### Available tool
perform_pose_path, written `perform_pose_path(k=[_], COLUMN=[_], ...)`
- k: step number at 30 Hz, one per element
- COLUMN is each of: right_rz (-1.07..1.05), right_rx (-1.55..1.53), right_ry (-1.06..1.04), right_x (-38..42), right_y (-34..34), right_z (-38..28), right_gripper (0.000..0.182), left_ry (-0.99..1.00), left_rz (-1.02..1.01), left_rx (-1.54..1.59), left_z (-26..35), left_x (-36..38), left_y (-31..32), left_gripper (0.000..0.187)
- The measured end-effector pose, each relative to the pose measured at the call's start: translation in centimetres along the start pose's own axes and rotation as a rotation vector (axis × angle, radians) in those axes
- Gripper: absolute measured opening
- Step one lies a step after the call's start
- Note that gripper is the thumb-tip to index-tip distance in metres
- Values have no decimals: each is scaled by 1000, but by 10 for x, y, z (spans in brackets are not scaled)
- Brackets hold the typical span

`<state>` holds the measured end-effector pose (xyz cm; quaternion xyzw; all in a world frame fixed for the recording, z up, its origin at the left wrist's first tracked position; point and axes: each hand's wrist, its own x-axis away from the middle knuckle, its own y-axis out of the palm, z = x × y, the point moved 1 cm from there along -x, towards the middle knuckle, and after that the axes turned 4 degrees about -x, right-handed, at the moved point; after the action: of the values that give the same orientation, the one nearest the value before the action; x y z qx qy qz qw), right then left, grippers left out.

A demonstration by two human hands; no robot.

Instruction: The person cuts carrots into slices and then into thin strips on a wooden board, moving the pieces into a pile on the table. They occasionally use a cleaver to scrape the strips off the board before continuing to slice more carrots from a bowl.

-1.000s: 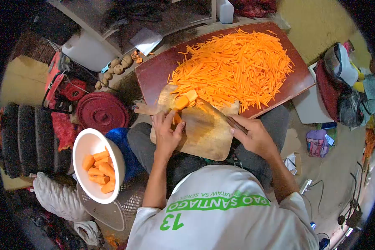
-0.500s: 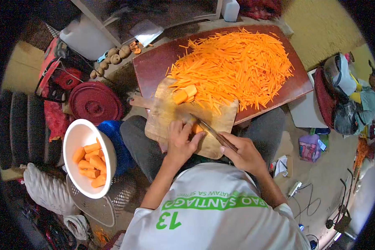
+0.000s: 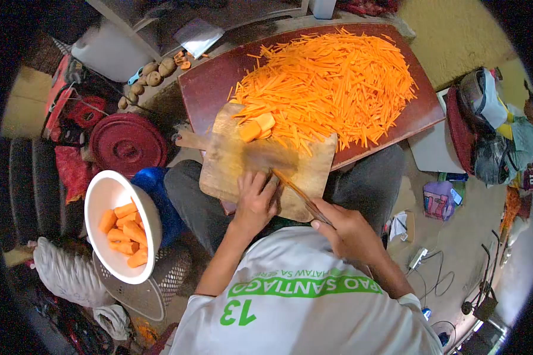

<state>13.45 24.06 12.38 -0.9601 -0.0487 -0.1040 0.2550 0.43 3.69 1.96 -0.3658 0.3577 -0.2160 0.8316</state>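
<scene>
My right hand (image 3: 346, 228) is closed round the handle of a knife (image 3: 299, 194), whose blade points up and left across the wooden cutting board (image 3: 219, 171). Beside the blade tip, my left hand (image 3: 256, 201) rests on the board with bent, closed fingers. They cover the piece of carrot that showed under them a moment ago. Several thick carrot slices (image 3: 257, 126) lie at the board's far edge. Just beyond, a large heap of carrot strips (image 3: 337, 89) spreads over the dark red tabletop (image 3: 204, 89) and onto the board.
On my left a white bowl (image 3: 93, 207) holds several peeled carrot pieces (image 3: 124, 231). Behind it are a dark red lid (image 3: 128, 148) and several potatoes (image 3: 154, 78). A purple bag (image 3: 438, 200) and cables (image 3: 438, 284) lie on the floor to the right.
The knife and right hand have shifted slightly down and left. My left thumb has drawn in, and the orange piece beside it is now hidden. The whole view has tilted a little.
</scene>
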Motion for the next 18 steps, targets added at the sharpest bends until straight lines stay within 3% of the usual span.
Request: perform_pose_path(k=[10,18], right_rz=[-6,-64], right_rx=[94,106], right_ry=[-10,-77], right_x=[-54,-23], right_y=[15,0], right_z=[-5,-9], right_gripper=[40,36], left_ry=[5,9], left_rz=[-29,45], left_rx=[27,70], left_z=[-4,-7], left_x=[6,6], left_y=[-1,1], left_gripper=[47,44])
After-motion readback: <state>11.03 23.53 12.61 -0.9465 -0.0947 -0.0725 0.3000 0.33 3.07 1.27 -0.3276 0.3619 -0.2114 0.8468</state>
